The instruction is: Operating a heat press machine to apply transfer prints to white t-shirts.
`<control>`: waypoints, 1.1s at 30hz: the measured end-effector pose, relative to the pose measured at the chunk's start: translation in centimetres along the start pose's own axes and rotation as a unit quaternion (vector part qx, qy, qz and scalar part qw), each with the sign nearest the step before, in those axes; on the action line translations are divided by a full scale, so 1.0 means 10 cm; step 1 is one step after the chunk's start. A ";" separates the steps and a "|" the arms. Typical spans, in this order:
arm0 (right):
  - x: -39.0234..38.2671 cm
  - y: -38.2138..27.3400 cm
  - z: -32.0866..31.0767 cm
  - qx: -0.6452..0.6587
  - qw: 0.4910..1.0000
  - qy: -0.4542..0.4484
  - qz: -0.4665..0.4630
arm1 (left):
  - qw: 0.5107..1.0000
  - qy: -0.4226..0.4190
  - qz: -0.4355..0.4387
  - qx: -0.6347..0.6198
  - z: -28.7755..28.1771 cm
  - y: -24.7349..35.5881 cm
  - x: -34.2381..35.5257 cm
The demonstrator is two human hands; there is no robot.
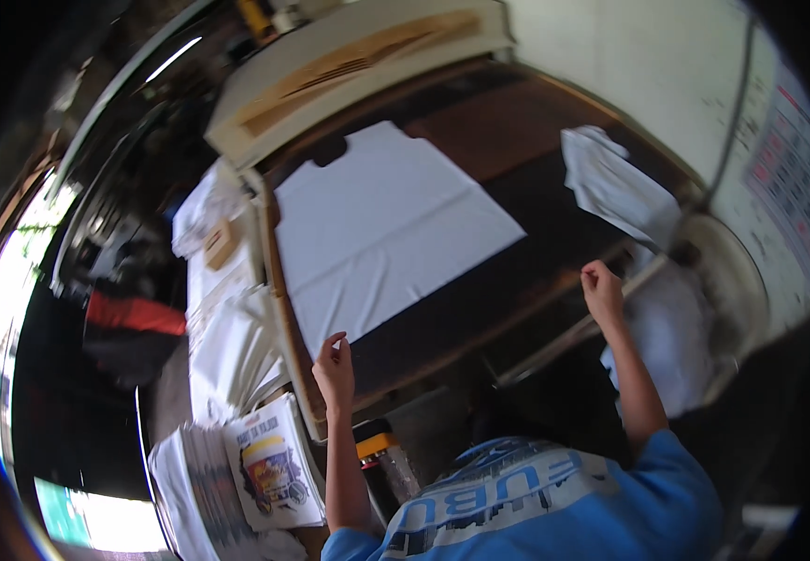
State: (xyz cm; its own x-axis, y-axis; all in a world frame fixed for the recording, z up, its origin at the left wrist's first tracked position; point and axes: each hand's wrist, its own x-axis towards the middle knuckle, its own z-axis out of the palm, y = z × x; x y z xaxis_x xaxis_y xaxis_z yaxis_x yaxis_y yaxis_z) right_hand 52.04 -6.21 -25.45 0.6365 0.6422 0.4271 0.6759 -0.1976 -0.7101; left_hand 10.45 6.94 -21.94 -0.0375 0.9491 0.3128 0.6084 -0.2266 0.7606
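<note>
A white sleeveless shirt-shaped cloth piece (395, 215) lies spread on a dark brown table (480, 280), with its neck cut-out toward the far side and a few creases near its front edge. My left hand (333, 374) is at the near left corner of this cloth, fingers curled together. Whether the fingertips grip the fabric or only overlap it in view is hidden. Over the table's front edge on the right, my right hand (603, 294) is raised with fingers curled in and nothing visible in them. It is apart from the spread cloth.
A bunched white cloth (615, 182) rests at the table's right side, above a pale tub (737, 280) with white fabric. Left of the table are folded white cloths (236, 351) and a stack of printed garments (265, 467). A padded beige machine housing (358, 65) spans the far side.
</note>
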 end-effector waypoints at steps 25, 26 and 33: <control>1.29 2.59 -1.05 -0.212 0.964 -0.026 0.158 | 0.800 -0.488 -0.169 -0.305 3.84 3.02 -1.22; 1.38 2.55 -1.00 -0.195 0.964 -0.077 0.165 | 0.784 -0.495 -0.222 -0.301 4.06 3.04 -1.18; 1.49 2.64 -0.99 -0.173 0.978 -0.085 0.086 | 0.923 -0.377 -0.010 0.072 4.79 3.39 -1.09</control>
State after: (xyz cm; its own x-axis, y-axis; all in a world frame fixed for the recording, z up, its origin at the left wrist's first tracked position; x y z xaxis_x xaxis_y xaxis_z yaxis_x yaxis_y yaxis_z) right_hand 83.04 -9.13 -32.29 0.7003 0.6856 0.1989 0.6686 -0.5322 -0.5194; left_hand 69.44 -0.57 -26.84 0.4797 0.8474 -0.2277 0.7154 -0.2274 0.6607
